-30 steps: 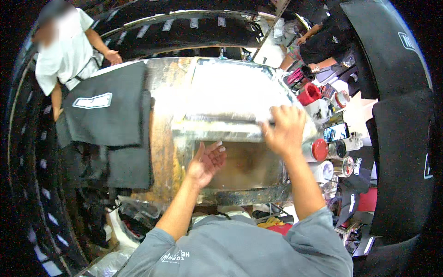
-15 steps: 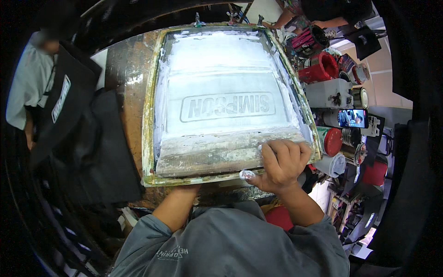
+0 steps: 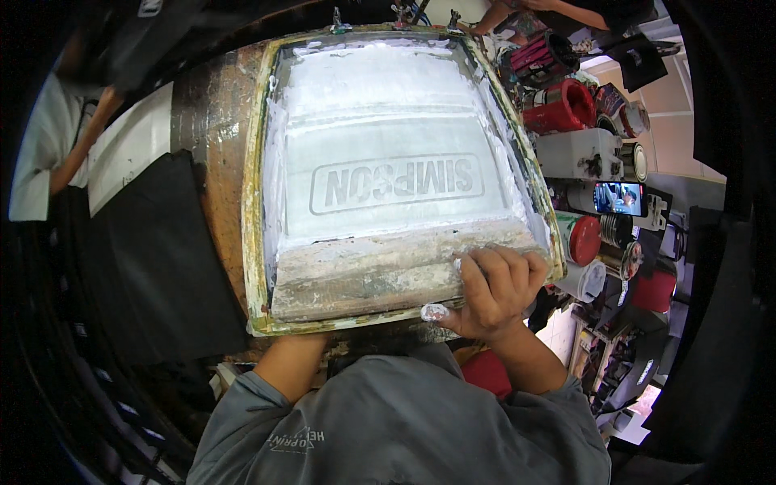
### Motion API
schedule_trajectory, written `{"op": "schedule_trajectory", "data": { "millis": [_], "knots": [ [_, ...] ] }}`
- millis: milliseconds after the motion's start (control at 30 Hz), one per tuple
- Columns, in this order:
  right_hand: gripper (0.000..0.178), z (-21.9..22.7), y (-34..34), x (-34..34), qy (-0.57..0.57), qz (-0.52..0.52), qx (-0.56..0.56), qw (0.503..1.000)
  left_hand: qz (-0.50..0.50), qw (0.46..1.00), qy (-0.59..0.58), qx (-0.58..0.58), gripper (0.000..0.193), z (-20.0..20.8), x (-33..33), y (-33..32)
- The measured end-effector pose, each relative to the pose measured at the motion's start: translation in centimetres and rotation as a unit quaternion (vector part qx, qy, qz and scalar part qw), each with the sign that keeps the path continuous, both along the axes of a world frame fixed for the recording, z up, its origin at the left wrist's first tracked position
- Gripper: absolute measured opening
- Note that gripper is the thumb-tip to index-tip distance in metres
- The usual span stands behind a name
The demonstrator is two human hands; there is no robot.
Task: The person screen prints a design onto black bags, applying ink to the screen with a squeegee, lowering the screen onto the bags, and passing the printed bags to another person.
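Observation:
A screen-printing frame [image 3: 255,242] with a yellowish, ink-stained rim lies in front of me. White ink [image 3: 364,77] coats the far part of its mesh and both sides. In the middle of the mesh shows a boxed lettering stencil [image 3: 396,184]. A worn wooden squeegee [image 3: 364,271] rests across the near end, inside the frame. My right hand [image 3: 497,295] is closed over the squeegee's right end, its ink-smeared thumb at the near rim. My left forearm [image 3: 293,368] runs under the frame's near edge, where the left hand is hidden.
The frame is over a stained wooden table [image 3: 214,145]. Black fabric [image 3: 158,267] lies at left, beside a white sheet [image 3: 133,149] and a co-worker's arm [image 3: 85,141]. Hinge clamps [image 3: 400,16] stand at the far rim. Right: red tub [image 3: 570,105], several cans, a phone [image 3: 620,198].
At left, the co-worker has lifted a black printed piece away, uncovering the white sheet. My left forearm has shifted slightly left, and the frame's near edge appears a little lower. My right hand keeps its grip.

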State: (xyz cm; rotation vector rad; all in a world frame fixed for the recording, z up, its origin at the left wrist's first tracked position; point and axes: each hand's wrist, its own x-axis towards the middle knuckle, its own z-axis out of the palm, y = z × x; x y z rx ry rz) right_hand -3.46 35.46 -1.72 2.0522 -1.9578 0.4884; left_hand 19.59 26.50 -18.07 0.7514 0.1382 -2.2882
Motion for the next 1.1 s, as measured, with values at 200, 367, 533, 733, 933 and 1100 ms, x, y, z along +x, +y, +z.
{"op": "schedule_trajectory", "data": {
  "millis": [200,367,533,733,933,1100],
  "knots": [
    [0.072,0.3,-0.3,0.0,0.006,0.005,-0.014,1.000,-0.013,0.998,-0.045,-0.034,0.044,-0.4,1.7,0.3],
    [0.064,3.2,-2.0,-0.5,-0.011,0.024,-0.008,1.000,-0.125,0.925,-0.287,-0.214,0.046,-2.0,8.9,3.3],
    [0.049,8.3,-5.3,-0.8,0.044,-0.012,-0.024,0.999,-0.481,0.624,-0.524,-0.324,0.043,5.3,18.4,3.8],
    [0.043,12.2,-9.0,-1.6,0.033,-0.036,-0.058,0.997,-0.101,0.370,-0.761,-0.524,0.072,7.7,22.0,-0.2],
    [0.046,12.5,-9.8,-2.3,0.029,-0.039,-0.057,0.997,-0.319,0.156,-0.854,-0.381,0.054,-3.1,22.0,-5.7],
    [0.046,11.7,-8.2,-1.5,0.023,-0.037,-0.075,0.996,-0.213,0.247,-0.818,-0.474,0.037,-1.8,26.5,-7.4]
  ]
}}
